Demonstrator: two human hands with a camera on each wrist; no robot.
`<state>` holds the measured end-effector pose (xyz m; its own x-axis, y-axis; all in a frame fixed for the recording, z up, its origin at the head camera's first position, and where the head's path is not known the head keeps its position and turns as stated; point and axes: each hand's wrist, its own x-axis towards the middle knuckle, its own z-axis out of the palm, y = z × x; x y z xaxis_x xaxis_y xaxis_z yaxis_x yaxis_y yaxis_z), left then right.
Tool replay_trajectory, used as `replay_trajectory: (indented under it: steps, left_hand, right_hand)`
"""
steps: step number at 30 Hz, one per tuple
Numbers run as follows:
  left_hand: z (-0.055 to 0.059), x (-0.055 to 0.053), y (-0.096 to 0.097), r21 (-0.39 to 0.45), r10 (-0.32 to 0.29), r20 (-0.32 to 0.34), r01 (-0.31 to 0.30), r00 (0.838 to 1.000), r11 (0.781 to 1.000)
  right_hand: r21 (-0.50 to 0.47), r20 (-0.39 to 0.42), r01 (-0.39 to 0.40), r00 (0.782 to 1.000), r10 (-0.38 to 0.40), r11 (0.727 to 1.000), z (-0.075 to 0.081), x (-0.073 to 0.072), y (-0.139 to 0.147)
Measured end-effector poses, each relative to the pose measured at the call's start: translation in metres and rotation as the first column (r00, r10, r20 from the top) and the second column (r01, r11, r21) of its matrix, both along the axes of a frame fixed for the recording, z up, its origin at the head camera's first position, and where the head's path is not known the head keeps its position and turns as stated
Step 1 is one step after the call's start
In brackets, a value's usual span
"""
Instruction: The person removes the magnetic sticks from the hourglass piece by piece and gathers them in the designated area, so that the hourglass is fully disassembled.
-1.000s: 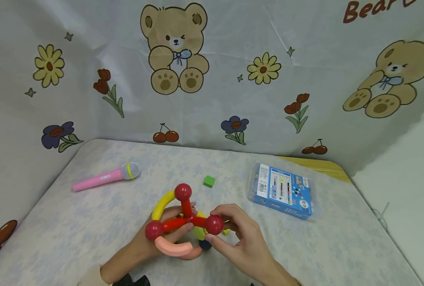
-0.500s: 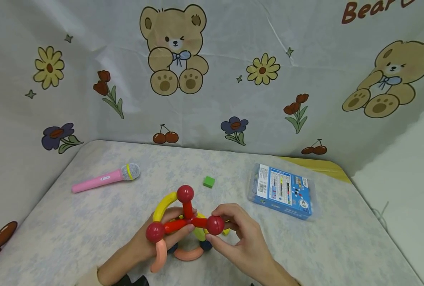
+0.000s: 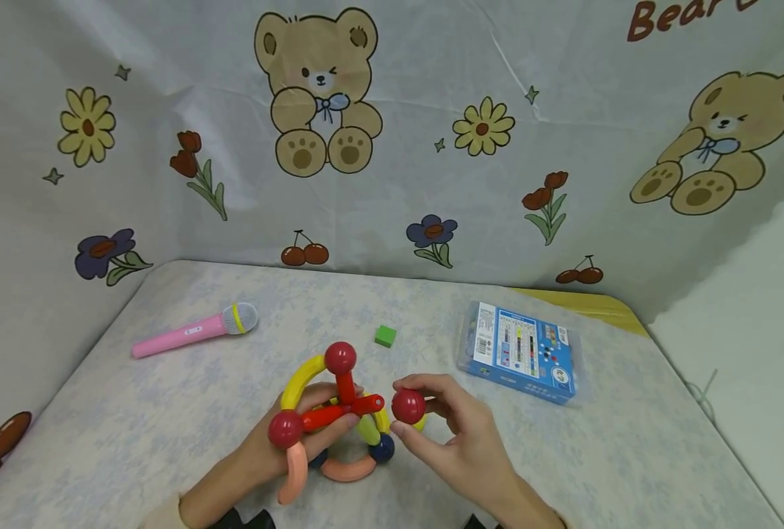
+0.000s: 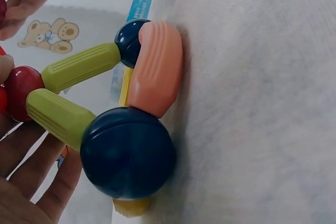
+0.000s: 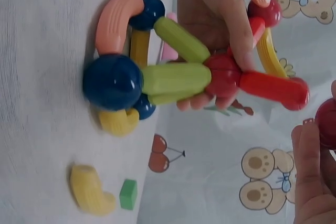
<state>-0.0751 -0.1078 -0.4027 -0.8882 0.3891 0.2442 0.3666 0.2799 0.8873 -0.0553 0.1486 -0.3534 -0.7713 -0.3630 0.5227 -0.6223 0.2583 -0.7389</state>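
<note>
My left hand (image 3: 259, 444) grips a magnetic ball-and-rod toy structure near its central red ball (image 5: 223, 74). Light green rods (image 5: 176, 78) run from that ball down to dark blue balls (image 4: 128, 153), joined by a salmon curved rod (image 4: 156, 69) by the tabletop. Straight red rods branch upward; one red rod (image 3: 368, 404) has a bare end facing right. A yellow curved rod (image 3: 302, 380) links two outer red balls, and another salmon curved rod (image 3: 294, 474) hangs from the left one. Between thumb and fingers, my right hand (image 3: 467, 441) pinches a loose red ball (image 3: 408, 406), slightly apart from the bare end.
A pink toy microphone (image 3: 196, 330) lies at the back left. Behind the structure is a small green block (image 3: 386, 336), with a loose yellow curved rod (image 5: 89, 190) near it. At right sits a blue box (image 3: 524, 353); a bear-print cloth (image 3: 392, 191) hangs behind.
The outer salmon curved rod has swung down to hang from its ball. My right hand has pulled the red ball off the red rod's end, moving slightly right.
</note>
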Motion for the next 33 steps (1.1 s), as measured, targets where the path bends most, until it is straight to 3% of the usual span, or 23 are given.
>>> replay_trajectory:
  steps: [7,13,19,23,28,33]
  left_hand:
    - [0.0,-0.001,-0.001,-0.014,-0.004,0.037,0.004,0.999,1.0]
    - [0.001,0.0,0.0,-0.031,0.016,0.068,-0.014,0.998,0.999]
    - [0.002,0.0,-0.001,-0.025,0.009,0.095,-0.007,0.995,1.0]
    - [0.003,0.0,-0.002,-0.04,0.02,0.102,-0.016,0.995,0.999]
    - [0.002,0.0,-0.001,-0.045,0.024,0.05,-0.022,0.998,0.999]
    - [0.004,0.002,0.001,-0.075,0.052,0.09,-0.045,0.995,0.996]
  right_hand:
    - [0.096,-0.038,0.148,0.989,-0.145,0.984,0.001,-0.008,0.018]
    - [0.173,0.086,0.193,0.974,-0.21,0.966,-0.015,-0.01,0.035]
    - [0.296,0.21,0.21,0.937,-0.278,0.932,-0.03,-0.009,0.046]
    - [0.311,0.217,0.191,0.939,-0.265,0.931,-0.038,-0.015,0.052]
    - [0.292,0.211,0.175,0.947,-0.242,0.94,-0.048,-0.032,0.057]
    - [0.308,0.237,0.164,0.941,-0.243,0.937,-0.052,-0.049,0.059]
